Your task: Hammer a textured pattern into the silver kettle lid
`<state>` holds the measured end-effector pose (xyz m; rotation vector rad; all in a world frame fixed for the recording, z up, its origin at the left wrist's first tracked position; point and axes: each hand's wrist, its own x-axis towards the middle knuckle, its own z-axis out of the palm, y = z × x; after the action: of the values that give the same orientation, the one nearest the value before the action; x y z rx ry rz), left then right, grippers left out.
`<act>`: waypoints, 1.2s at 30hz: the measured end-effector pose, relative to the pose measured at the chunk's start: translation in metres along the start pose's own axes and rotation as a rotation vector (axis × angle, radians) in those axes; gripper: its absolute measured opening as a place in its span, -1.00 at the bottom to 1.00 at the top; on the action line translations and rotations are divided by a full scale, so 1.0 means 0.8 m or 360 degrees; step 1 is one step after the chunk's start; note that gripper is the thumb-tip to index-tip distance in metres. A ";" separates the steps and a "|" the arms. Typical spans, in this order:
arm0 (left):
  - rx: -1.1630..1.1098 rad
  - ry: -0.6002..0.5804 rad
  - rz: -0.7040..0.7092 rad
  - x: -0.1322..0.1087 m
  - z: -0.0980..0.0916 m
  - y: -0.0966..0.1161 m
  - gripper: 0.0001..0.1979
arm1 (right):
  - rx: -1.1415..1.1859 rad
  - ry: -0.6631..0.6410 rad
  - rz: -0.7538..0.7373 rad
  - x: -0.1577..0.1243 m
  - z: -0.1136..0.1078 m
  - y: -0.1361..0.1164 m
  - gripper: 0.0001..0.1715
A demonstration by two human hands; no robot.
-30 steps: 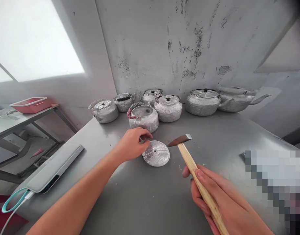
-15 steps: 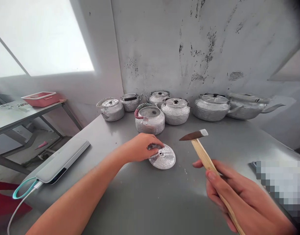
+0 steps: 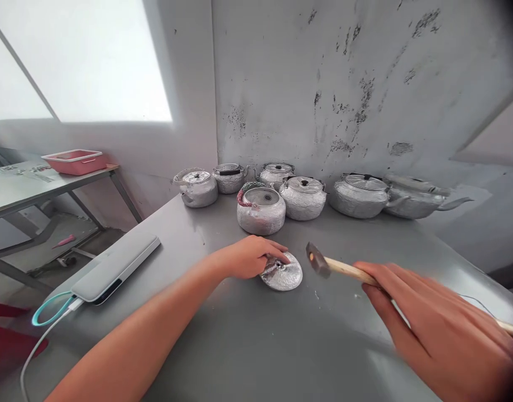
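Note:
My left hand (image 3: 252, 255) is on a round, hammered metal kettle lid (image 3: 287, 276) on the table, its fingers closed over the far left part. A small fitting shows at the lid's centre; the fingers and their shadow hide the rest of that side. In my right hand (image 3: 432, 318), closed round the wooden handle, is a hammer (image 3: 319, 261). The hammer's dark head hangs just right of the lid, apart from it. Behind the lid stands a lidless silver kettle (image 3: 261, 219) with a red and dark wrapped handle; its inside is visible.
Several dented metal kettles stand along the wall, among them a lidded kettle (image 3: 305, 204) and a long-spouted kettle (image 3: 415, 204). A pale power bank (image 3: 118, 268) with a cable lies at the table's left edge. A pink basket (image 3: 76, 163) sits on another table.
The hammer has turned and dropped so its head is lower and nearer the lid. My right hand has rolled palm-down. My left fingers have shifted over the lid; the view has shifted slightly.

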<state>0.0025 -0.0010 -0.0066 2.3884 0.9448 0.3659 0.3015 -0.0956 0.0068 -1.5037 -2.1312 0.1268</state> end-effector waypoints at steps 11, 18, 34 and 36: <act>0.0244 0.0020 -0.0228 -0.014 -0.005 0.019 -0.46 | -0.0429 -0.0206 -0.0118 0.048 -0.024 -0.033 -0.58; 0.0168 -0.0010 -0.0218 -0.013 -0.008 0.017 -0.57 | -0.0592 -0.0314 0.0238 0.086 -0.012 -0.048 -0.30; 0.0034 0.0025 -0.0207 -0.007 -0.004 0.019 -0.34 | -0.1008 -0.0875 0.0233 0.079 0.042 -0.049 -0.74; 0.0021 0.0030 -0.0214 -0.006 -0.004 0.018 -0.32 | -0.1044 -0.0834 0.0231 0.077 0.041 -0.049 -0.73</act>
<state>0.0055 -0.0121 0.0039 2.3215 1.1130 0.3325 0.2377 -0.0476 0.0155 -2.1907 -2.6286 -0.1672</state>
